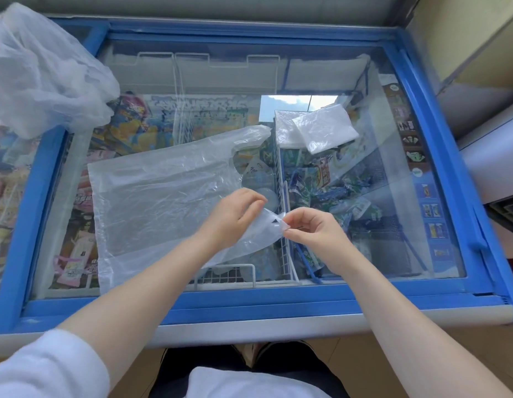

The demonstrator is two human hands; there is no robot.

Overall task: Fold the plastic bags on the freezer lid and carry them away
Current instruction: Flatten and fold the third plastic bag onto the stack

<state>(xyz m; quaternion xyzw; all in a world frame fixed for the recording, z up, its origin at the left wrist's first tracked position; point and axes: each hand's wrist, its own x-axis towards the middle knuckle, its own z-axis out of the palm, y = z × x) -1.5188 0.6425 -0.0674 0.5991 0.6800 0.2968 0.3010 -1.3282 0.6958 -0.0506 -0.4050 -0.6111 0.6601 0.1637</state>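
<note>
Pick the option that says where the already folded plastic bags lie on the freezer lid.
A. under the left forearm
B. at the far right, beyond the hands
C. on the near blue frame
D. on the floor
B: the folded bags lie on the glass lid at its far right, beyond both hands and apart from the flat bag.

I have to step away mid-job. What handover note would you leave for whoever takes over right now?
Left hand and right hand both pinch a handle of the flat bag spread on the freezer lid.
Done: folded bags lie at the lid's far right.
Left: fold the flat bag, then the crumpled pile at far left; carry all away.
</note>
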